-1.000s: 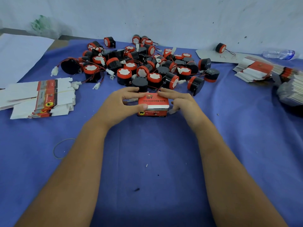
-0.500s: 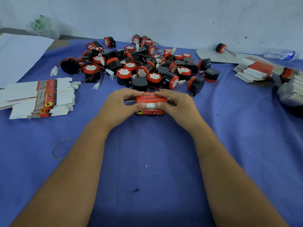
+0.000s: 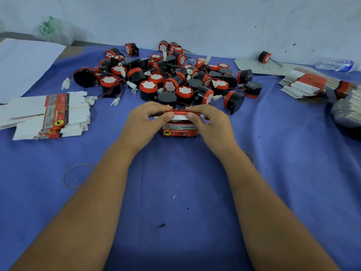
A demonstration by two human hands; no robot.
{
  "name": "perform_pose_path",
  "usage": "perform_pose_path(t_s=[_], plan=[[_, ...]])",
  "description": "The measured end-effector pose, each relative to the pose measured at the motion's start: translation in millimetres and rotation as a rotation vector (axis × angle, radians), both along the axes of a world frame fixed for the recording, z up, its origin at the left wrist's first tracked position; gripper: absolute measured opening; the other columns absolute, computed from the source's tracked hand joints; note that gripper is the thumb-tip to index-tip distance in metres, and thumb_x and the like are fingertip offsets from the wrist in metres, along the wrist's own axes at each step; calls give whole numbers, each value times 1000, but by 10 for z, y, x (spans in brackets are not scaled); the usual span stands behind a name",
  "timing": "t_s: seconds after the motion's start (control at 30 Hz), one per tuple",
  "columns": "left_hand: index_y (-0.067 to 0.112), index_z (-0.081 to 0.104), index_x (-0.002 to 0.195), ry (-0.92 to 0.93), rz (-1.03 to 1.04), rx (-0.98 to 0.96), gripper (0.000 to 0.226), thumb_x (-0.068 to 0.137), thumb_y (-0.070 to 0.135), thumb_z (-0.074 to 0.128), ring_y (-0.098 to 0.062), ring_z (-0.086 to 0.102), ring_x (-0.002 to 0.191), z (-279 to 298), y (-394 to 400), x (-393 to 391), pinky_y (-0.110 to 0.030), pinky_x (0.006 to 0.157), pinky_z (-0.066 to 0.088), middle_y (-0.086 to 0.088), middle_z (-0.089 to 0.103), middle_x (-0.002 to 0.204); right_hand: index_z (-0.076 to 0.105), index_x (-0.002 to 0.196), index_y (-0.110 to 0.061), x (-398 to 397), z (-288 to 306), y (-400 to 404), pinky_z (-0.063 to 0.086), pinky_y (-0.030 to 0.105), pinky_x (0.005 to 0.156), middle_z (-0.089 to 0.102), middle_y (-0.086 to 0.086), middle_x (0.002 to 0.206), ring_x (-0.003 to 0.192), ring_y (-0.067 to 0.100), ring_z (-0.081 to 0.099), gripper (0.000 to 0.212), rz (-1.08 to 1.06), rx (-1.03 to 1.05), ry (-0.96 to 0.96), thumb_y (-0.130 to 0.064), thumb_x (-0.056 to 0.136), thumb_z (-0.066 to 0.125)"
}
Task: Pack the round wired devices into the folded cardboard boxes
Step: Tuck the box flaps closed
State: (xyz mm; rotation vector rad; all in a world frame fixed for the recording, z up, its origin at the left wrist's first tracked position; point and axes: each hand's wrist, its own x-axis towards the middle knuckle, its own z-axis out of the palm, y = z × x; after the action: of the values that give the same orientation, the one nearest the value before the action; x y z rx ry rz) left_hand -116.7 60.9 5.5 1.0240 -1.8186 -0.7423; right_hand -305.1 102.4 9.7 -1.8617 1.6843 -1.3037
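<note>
— What's under everything?

— A counter (image 3: 293, 173) draped in blue cloth, running up to a pale wall at twelve o'clock.

— And the biggest thing on it?

— The heap of round wired devices (image 3: 172, 79), black bodies with red caps and white faces, spread from eleven to one o'clock, wires and white plugs tangled through it. One more device (image 3: 264, 56) sits apart at one o'clock on a flat grey card.

— The flat boxes?

— A banded stack of unfolded cartons (image 3: 46, 114) at nine o'clock, touching a white plug at its far corner. Another stack (image 3: 306, 83) at two o'clock, with more card piled blurrily at three o'clock.

— Where are your hands?

— Both at the centre, just this side of the heap. My left hand (image 3: 144, 124) and my right hand (image 3: 213, 124) grip the folded cardboard box (image 3: 180, 131) from either side, fingers curled over its top, thumbs pinching the white flap along its upper edge. The box stands on the cloth, its red printed front facing me. Whether a device is already inside, I cannot tell.

— Anything smaller?

— A clear water bottle (image 3: 335, 64) lying at two o'clock near the wall, a rubber band (image 3: 77, 176) at eight o'clock beside my left forearm, another rubber band's loop (image 3: 251, 156) peeking out past my right forearm.
</note>
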Motion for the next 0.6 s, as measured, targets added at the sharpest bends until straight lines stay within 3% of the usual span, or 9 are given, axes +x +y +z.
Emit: perform_pose_path(t_s=[0.17,0.23,0.33,0.43,0.53,0.6], plan=[[28,68,107,122,-92,77,23,92,11,66,4,64,99,30,22,-6,-14,80,54,14,65,114,70,109,-21,51,-10,20,45,11,87,65,-10,109,102,3,56,21,-25,-32,-50,-24,89,70],[26,70,101,103,-56,51,22,91,7,67,4,62,102,24,18,-15,-16,86,53,6,64,119,71,104,-20,85,-6,21,44,9,84,65,-10,106,100,5,57,17,-50,-67,-32,-20,87,72],[25,72,98,52,-28,21,18,90,9,69,-5,59,113,6,13,-9,-21,95,50,1,63,124,72,98,-14,88,-7,31,48,17,85,61,-10,105,100,7,57,12,-45,-85,6,-17,87,72],[28,71,92,20,-55,-9,18,87,11,73,0,55,113,0,19,15,-15,89,49,0,61,127,72,94,-11,56,-21,44,51,31,86,60,-4,109,103,11,56,12,-18,-92,59,-20,86,74],[27,70,87,-73,-30,-100,20,78,14,82,-7,51,117,-9,10,17,-22,92,46,1,56,128,71,90,-9,49,-5,52,46,33,83,57,4,110,105,20,50,23,-64,-180,259,-26,77,80],[20,73,86,-166,40,-236,18,73,16,86,-13,44,114,-14,-3,-7,-14,91,35,1,54,121,70,86,-7,66,14,48,45,39,79,58,8,99,95,25,50,25,-99,-237,405,-26,74,82]])
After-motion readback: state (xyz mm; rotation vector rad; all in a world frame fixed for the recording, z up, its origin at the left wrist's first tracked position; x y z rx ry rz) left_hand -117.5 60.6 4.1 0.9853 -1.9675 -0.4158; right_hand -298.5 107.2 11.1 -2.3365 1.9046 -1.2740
